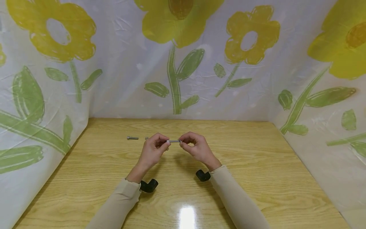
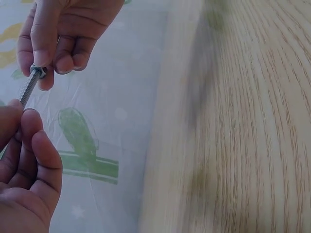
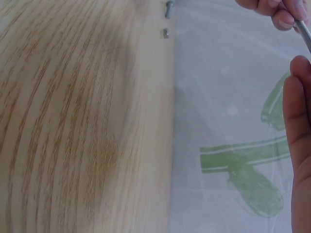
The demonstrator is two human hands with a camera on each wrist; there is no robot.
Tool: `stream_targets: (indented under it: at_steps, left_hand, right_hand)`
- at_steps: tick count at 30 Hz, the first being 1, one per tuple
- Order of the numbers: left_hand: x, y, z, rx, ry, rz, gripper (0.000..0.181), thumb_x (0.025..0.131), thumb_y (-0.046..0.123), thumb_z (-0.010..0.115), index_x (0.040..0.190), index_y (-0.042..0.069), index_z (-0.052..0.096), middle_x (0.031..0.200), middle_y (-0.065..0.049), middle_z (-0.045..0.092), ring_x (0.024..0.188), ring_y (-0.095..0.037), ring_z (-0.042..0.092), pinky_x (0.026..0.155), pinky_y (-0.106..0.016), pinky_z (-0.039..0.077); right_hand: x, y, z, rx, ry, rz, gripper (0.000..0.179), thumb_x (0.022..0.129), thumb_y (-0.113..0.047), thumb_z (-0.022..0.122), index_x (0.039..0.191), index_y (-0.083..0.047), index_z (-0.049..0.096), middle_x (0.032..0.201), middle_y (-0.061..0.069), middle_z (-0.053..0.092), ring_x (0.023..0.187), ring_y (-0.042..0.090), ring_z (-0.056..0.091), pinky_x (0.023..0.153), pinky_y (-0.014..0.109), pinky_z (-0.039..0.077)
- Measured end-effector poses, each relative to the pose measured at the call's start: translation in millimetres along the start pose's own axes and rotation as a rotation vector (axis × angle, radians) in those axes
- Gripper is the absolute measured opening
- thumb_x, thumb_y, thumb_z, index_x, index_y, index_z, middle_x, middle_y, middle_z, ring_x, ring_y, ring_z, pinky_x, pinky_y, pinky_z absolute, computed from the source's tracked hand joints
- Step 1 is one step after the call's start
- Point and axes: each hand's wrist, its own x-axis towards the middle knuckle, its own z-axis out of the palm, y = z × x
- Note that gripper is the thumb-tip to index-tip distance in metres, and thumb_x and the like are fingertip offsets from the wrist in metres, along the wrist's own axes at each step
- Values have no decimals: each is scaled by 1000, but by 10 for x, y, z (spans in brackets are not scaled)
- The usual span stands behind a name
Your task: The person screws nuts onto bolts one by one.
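My left hand point(image 1: 152, 151) pinches one end of a threaded metal bolt point(image 1: 173, 141) between thumb and fingers. Over the table, the bolt lies level between both hands in the head view. At its other end, my right hand point(image 1: 199, 149) pinches a hex nut point(image 2: 38, 71) that sits around the thread, as the left wrist view shows. The bolt's head is hidden by the left fingers. In the right wrist view only part of the bolt's shank point(image 3: 302, 32) shows, at the right edge.
A second bolt point(image 1: 132, 138) lies on the wooden table point(image 1: 251, 165) left of my left hand. Beside it is a loose nut point(image 1: 146, 138), partly covered by that hand in the head view. A flowered sheet point(image 1: 120, 79) hangs around the table's back and sides.
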Motion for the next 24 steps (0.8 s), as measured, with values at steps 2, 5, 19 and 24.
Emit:
stream_targets:
  at_steps: [2,5,19,24]
  left_hand:
    - [1,-27,4,5,2,7,14,93,6,63,105,0,64,92,-20,64,79,-33,62,66,-31,53]
    - [-2,-37,7,15,3,24,14,93,7,63,105,1,64,90,-17,64,78,-37,62,66,-38,54]
    - [0,-59,5,53,4,54,16,95,13,61,104,0,65,87,-16,67,72,-33,63,67,-52,52]
    - [3,-51,1,47,-9,45,16,96,16,60,103,3,66,84,-14,66,70,-34,62,65,-47,53]
  right_hand:
    - [6,66,0,20,-6,0,11,91,-4,64,101,-1,67,94,3,68,84,17,64,77,42,52]
    - [2,44,-8,41,-13,-14,12,91,-3,65,102,0,66,95,6,68,85,17,65,78,40,53]
    - [-11,-286,-43,65,-20,-40,12,88,7,63,99,2,66,95,23,66,84,35,66,74,34,54]
    - [-15,-270,-41,48,-15,-49,12,88,6,64,99,1,67,97,23,65,85,32,67,75,35,55]
